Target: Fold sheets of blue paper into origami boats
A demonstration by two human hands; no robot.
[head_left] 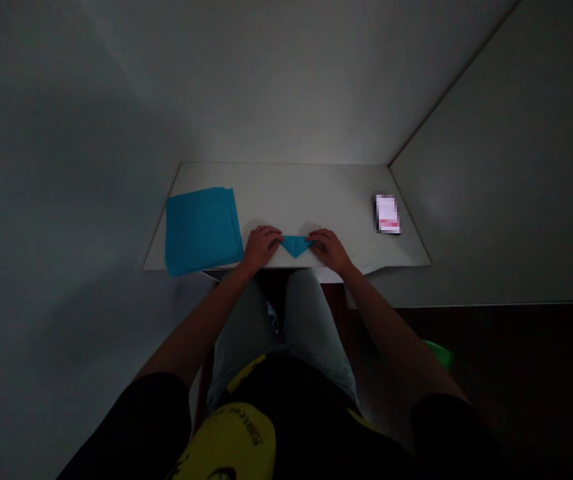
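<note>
A small piece of folded blue paper point(296, 245) lies on the white table close to its front edge. Its visible part forms a triangle with the point toward me, and a crease runs down its middle. My left hand point(262, 245) grips the paper's left corner, fingers closed on it. At the opposite corner, my right hand point(330, 249) pinches the paper in the same way. Both corners are partly covered by my fingers.
A stack of larger blue paper sheets point(202, 230) lies at the table's left, overhanging the front edge. Toward the right end is a phone point(387, 214) with a lit, blurred screen. Walls close in the white table point(286, 193) behind and at the sides. Something green point(440, 354) shows low on the right.
</note>
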